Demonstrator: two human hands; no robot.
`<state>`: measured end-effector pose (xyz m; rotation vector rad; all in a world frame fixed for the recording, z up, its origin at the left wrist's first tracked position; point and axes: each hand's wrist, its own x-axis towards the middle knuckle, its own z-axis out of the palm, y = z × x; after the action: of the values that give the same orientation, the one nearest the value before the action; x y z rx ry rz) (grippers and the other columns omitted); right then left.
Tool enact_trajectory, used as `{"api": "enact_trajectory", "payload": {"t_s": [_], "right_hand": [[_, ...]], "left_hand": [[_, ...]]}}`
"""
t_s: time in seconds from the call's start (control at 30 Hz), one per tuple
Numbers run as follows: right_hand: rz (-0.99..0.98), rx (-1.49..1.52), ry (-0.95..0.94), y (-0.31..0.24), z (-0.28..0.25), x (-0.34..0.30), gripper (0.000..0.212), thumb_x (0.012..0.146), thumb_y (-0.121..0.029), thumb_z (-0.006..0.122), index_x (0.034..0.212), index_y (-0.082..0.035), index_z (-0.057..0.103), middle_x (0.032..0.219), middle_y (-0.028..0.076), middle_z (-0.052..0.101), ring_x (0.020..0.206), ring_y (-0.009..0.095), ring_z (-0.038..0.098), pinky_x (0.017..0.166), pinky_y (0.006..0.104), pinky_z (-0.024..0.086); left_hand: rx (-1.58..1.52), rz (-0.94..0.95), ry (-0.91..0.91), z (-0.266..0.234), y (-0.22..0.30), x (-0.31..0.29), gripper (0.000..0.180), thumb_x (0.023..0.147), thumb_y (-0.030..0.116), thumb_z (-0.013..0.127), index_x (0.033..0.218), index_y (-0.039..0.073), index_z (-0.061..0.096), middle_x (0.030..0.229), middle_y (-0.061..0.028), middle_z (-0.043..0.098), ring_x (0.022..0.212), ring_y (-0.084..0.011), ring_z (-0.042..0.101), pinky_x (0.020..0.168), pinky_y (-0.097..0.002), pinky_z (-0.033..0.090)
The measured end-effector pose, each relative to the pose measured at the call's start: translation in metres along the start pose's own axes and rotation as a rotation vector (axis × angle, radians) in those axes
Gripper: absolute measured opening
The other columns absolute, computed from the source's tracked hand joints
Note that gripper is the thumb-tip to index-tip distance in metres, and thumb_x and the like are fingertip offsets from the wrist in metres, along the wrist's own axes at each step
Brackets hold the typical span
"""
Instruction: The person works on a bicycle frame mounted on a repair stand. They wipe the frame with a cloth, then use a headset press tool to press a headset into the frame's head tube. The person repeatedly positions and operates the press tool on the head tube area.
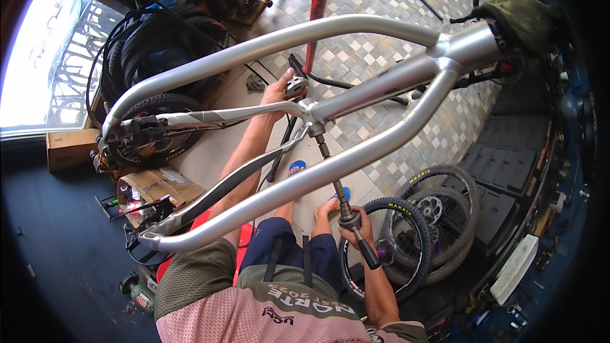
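A bare silver bicycle frame (267, 219) stretches across the view in front of me. Under its near tube runs a long metal tool shaft (325, 150), its far end at the frame's bottom bracket area (314, 114). At the near end of the shaft, my right hand (360, 223) is closed on a ratchet wrench (366, 251) with a black handle. Beyond the frame's middle, my left hand (278, 93) has its fingers round a small silver-and-dark metal part (296, 86). The frame hides part of my left forearm.
A red stand post (319, 6) rises behind the frame. Bicycle wheels (416, 216) lean at the lower right beside black cases (502, 152). Black tyres (155, 44) are stacked at the left, with cardboard boxes (159, 184) below. Dark cloth (524, 19) covers something near the frame's right end.
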<state>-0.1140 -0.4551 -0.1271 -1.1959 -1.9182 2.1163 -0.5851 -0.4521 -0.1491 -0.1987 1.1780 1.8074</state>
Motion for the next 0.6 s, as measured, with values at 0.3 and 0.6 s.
{"api": "enact_trajectory", "payload": {"t_s": [0.3, 0.6], "right_hand": [[-0.114, -0.091, 0.072, -0.018, 0.022, 0.033, 0.06, 0.073, -0.012, 0.083, 0.125, -0.006, 0.055, 0.099, 0.008, 0.069, 0.091, 0.017, 0.067, 0.086, 0.0333, 0.055], [-0.144, -0.256, 0.101, -0.034, 0.023, 0.046, 0.056, 0.073, -0.01, 0.083, 0.122, -0.007, 0.055, 0.102, 0.01, 0.07, 0.094, 0.018, 0.069, 0.088, 0.033, 0.055]], "left_hand": [[0.197, -0.028, -0.032, -0.013, 0.007, 0.009, 0.05, 0.098, 0.049, 0.072, 0.106, 0.0, 0.072, 0.094, -0.0124, 0.075, 0.083, -0.0208, 0.071, 0.074, -0.0361, 0.057], [0.385, 0.02, 0.02, -0.03, 0.021, 0.029, 0.058, 0.094, 0.051, 0.076, 0.11, -0.005, 0.072, 0.095, -0.0133, 0.076, 0.083, -0.0201, 0.075, 0.076, -0.0349, 0.061]]}}
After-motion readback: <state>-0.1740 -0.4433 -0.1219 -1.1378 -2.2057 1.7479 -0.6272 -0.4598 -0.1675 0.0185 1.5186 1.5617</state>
